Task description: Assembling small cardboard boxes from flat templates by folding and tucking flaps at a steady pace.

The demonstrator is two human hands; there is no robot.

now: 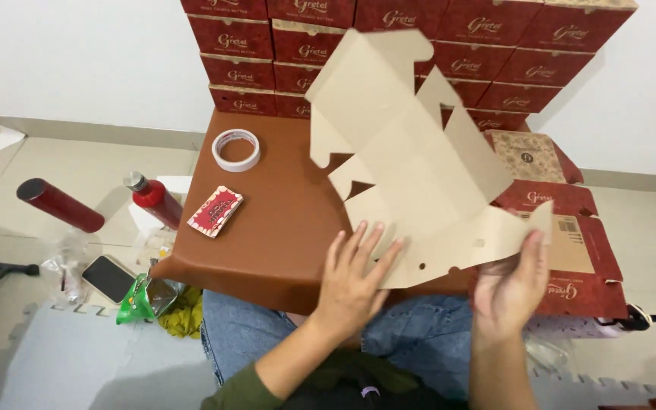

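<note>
Brown padded desk point(267, 228) seen from above, set against a white wall, with red cardboard boxes point(449, 45) stacked in rows at its far edge, well beyond both hands. Left hand point(354, 277): fingers spread, pressed flat on the near corner of an unfolded cardboard box blank point(404, 159), pinning it to the desk; the hand grips nothing. Right hand point(512, 285): fingers curled around the blank's near right flap, thumb up along its edge, holding that flap clear of the desk. The blank shows its plain tan inner face and rises tilted from the hands toward the stacked boxes, its flaps splayed out and none yet locked into another.

Judged from this, one box is at the very start of being formed: the blank is still a flat sheet with no walls standing, while the stack behind holds many closed boxes. Further flat blanks point(571, 243), red-printed, lie piled just right of the right hand.

Left of the left hand, on the desk: a roll of white tape point(236, 149) and a small red patterned card packet point(216, 211). Farther left, on the floor: two red bottles point(155, 199), a phone point(108, 277) and a green pouch point(137, 300).
</note>
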